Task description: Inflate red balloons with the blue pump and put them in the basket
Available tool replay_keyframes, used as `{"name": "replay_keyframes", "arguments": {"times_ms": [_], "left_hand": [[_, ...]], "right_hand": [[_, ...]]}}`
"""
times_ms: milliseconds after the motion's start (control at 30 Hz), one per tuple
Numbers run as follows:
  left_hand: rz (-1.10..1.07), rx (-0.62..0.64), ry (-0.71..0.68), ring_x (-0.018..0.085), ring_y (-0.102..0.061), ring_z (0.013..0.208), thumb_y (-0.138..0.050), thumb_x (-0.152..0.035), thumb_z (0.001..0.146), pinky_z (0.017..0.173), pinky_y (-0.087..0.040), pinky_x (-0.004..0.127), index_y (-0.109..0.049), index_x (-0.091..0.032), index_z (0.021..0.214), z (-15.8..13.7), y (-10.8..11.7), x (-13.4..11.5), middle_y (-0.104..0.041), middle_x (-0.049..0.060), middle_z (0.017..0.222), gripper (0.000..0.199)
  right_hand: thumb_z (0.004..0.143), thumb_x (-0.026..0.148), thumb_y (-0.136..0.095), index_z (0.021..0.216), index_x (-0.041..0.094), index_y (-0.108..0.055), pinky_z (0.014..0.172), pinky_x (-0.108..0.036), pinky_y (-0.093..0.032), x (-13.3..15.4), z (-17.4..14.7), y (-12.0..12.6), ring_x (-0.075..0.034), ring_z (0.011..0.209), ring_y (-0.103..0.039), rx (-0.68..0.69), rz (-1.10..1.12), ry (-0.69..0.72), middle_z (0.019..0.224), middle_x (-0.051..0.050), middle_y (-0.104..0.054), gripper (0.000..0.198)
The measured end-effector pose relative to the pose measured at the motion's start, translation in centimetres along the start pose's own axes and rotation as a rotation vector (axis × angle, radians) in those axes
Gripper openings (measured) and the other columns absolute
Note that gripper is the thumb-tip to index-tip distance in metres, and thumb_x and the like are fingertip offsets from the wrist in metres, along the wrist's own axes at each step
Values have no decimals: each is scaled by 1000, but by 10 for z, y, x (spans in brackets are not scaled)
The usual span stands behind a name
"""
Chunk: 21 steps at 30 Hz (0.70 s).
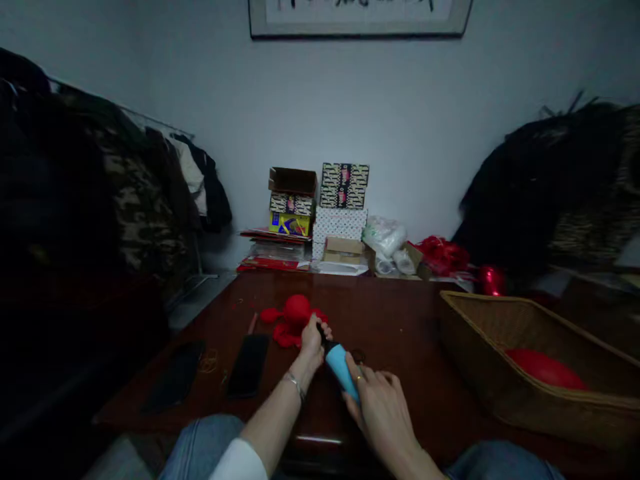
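A light-blue hand balloon pump with a black front end slants over the table. My right hand is closed around its blue barrel, a ring on one finger. My left hand is closed around the black end of the pump; the fingers hide how the nozzle sits. Just past the left hand is a small, round, partly filled red balloon; whether it is on the nozzle is hidden. Several flat red balloons lie about it on the tabletop.
Two dark phone-like slabs and thin rubber bands lie on the brown table at left. A wicker basket with a red balloon in it stands at right. Stacked boxes are against the wall.
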<state>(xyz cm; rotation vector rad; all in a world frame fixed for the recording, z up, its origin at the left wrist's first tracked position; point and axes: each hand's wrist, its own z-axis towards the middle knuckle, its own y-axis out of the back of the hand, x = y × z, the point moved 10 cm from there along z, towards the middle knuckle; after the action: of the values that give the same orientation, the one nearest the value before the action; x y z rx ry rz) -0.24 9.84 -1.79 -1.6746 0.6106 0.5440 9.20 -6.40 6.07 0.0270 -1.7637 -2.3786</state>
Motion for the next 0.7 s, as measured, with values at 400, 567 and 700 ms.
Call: {"name": "replay_keyframes", "arguments": {"times_ms": [400, 567, 700], "left_hand": [[-90, 1, -19, 5, -34, 37, -53, -30, 84, 35, -25, 16, -40, -18, 66, 6, 2, -15, -36, -7, 48, 25], [-104, -2, -11, 6, -36, 38, -53, -29, 84, 36, -25, 16, -40, -18, 67, 6, 3, -16, -38, -6, 49, 24], [-93, 14, 0, 6, -36, 38, -52, -29, 84, 36, -26, 16, -40, -18, 66, 1, -2, -11, -38, -6, 49, 24]], "right_hand": [[80, 25, -54, 137, 26, -36, 85, -38, -34, -20, -40, 10, -21, 90, -60, -170, -9, 147, 111, -5, -64, 60], [77, 29, -58, 136, 25, -39, 83, -37, -36, -26, -51, 14, -21, 87, -61, -198, -41, 198, 108, -4, -66, 62], [76, 28, -58, 133, 25, -43, 83, -37, -36, -27, -52, 14, -21, 86, -62, -198, -46, 187, 105, -4, -67, 59]]}}
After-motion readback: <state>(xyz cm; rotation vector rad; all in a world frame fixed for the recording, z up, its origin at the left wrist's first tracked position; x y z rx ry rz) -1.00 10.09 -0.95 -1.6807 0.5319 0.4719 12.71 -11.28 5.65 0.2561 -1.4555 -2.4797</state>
